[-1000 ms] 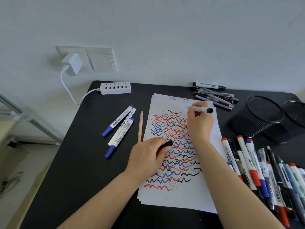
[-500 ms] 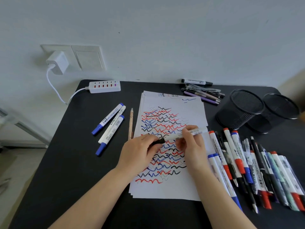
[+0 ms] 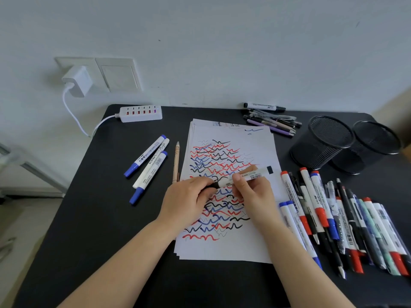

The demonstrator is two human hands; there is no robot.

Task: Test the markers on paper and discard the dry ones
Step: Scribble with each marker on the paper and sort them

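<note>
Both hands grasp one white black-capped whiteboard marker (image 3: 244,177) above the paper stack (image 3: 258,152): left hand (image 3: 189,201) pinches its cap, right hand (image 3: 251,192) its barrel. Two round black mesh pen cups (image 3: 322,143) stand at two o'clock.

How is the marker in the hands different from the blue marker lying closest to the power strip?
The held marker has black ends; the blue marker has blue ends. The held one is gripped by the left hand and right hand over the paper; the blue one lies untouched on the black table. Both have white barrels.
</note>
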